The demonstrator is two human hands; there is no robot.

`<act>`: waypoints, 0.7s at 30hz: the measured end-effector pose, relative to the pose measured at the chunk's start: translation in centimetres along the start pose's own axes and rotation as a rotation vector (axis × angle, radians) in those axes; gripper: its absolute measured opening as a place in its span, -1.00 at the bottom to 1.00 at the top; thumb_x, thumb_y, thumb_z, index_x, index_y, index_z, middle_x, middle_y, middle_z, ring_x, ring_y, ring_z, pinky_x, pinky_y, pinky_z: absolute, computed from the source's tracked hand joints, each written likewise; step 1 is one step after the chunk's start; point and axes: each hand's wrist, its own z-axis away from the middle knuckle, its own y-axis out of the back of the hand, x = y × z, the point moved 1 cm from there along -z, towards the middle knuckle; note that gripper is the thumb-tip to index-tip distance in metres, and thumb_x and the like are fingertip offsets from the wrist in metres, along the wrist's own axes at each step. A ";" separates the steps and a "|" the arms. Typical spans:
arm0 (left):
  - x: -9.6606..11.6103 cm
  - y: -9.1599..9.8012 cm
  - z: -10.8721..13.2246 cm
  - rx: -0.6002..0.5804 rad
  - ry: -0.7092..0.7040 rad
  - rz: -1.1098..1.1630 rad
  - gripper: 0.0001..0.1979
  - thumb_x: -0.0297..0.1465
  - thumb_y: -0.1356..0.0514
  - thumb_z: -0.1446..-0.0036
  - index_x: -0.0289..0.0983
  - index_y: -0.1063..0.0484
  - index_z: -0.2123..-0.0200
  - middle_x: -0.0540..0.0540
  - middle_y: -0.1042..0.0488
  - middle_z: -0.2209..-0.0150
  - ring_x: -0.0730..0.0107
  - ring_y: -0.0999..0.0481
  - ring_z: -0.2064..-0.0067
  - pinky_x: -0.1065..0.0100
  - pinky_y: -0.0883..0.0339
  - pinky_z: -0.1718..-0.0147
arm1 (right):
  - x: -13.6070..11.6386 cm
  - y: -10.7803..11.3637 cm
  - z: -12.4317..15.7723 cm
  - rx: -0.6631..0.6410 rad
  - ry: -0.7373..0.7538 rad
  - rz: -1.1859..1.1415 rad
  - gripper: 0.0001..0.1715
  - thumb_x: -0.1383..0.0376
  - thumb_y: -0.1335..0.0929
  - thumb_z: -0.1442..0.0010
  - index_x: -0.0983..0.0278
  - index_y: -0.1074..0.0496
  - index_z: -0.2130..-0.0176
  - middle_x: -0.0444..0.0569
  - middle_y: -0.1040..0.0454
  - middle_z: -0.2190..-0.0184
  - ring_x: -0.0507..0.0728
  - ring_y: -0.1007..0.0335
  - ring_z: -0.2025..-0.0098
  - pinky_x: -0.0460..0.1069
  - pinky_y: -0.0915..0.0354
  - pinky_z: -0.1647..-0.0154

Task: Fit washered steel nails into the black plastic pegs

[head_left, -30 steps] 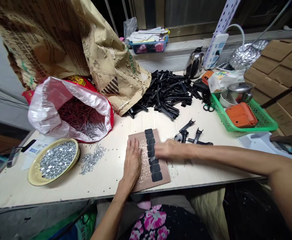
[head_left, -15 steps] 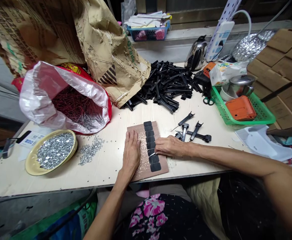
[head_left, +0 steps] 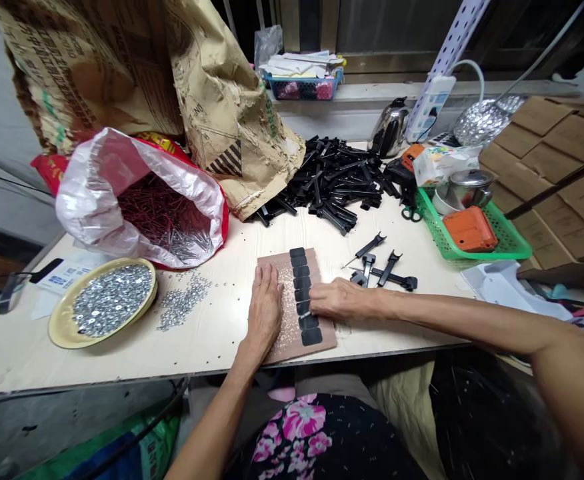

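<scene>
My left hand [head_left: 266, 303] lies flat, fingers stretched, on the left part of a brown board [head_left: 288, 337]. Down the board's right side runs a row of black rounded pads [head_left: 302, 282]. Over the lower pads my right hand [head_left: 345, 299] is closed in a pinch, its fingertips at the row's right edge. A small pale, shiny bit shows by those fingertips; its kind is too small to make out. Just beyond the right hand lie several black plastic pieces [head_left: 388, 268] with forked ends, one with a thin metal pin sticking out.
Left of the board are a yellow bowl [head_left: 145, 307] of small metal washers, a loose scatter of washers [head_left: 185, 301] and a bag [head_left: 89, 193] of long nails or screws. Behind lies a heap of black pieces [head_left: 329, 177]. A green basket [head_left: 515, 247] stands at right.
The right hand's fingers have shifted slightly over the lower pads, and the pale bit now lies at a different angle. My left hand keeps its place on the board. The camera view has moved a little.
</scene>
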 end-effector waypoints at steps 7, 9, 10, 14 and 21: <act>0.0 0.1 0.1 -0.018 0.008 0.017 -0.52 -0.35 0.12 -0.30 -0.50 -0.19 -0.18 -0.38 -0.09 -0.28 0.07 0.16 -0.35 -0.01 0.05 -0.26 | 1.6 0.1 -0.2 0.163 -0.200 -0.008 -0.63 0.31 -0.08 -0.38 0.36 -0.37 0.27 -0.07 -0.35 0.34 -0.03 -0.23 0.36 -0.15 -0.15 0.47; 0.0 0.1 0.1 -0.014 0.014 0.032 -0.52 -0.36 0.12 -0.30 -0.49 -0.19 -0.18 -0.37 -0.09 -0.28 0.09 0.15 -0.35 0.01 0.06 -0.26 | 1.1 -0.7 0.3 0.109 -0.128 0.022 -0.63 0.30 -0.09 -0.38 0.33 -0.36 0.30 -0.08 -0.34 0.37 -0.02 -0.21 0.37 -0.14 -0.09 0.49; 0.0 0.1 0.1 -0.010 0.013 0.037 -0.53 -0.35 0.12 -0.30 -0.48 -0.19 -0.19 -0.36 -0.09 -0.28 0.10 0.15 -0.35 0.01 0.06 -0.26 | 0.7 -1.1 0.6 0.090 -0.103 0.037 -0.63 0.30 -0.10 -0.38 0.32 -0.36 0.32 -0.08 -0.34 0.38 -0.02 -0.19 0.38 -0.13 -0.06 0.50; -0.1 0.0 0.1 -0.006 0.004 0.031 -0.53 -0.35 0.12 -0.30 -0.47 -0.18 -0.19 -0.34 -0.09 -0.29 0.10 0.17 -0.36 0.00 0.06 -0.26 | -0.4 -1.9 1.5 0.093 -0.117 0.034 -0.65 0.25 -0.12 -0.38 0.30 -0.36 0.30 -0.07 -0.34 0.39 -0.01 -0.18 0.38 -0.10 -0.04 0.48; -0.1 0.1 0.2 0.000 0.007 0.034 -0.52 -0.34 0.12 -0.30 -0.44 -0.18 -0.20 -0.32 -0.09 -0.29 0.09 0.15 -0.35 0.00 0.04 -0.26 | -0.3 -1.5 1.3 0.081 -0.196 -0.042 -0.64 0.21 -0.13 -0.37 0.30 -0.39 0.27 -0.06 -0.36 0.35 0.00 -0.23 0.35 -0.11 -0.10 0.42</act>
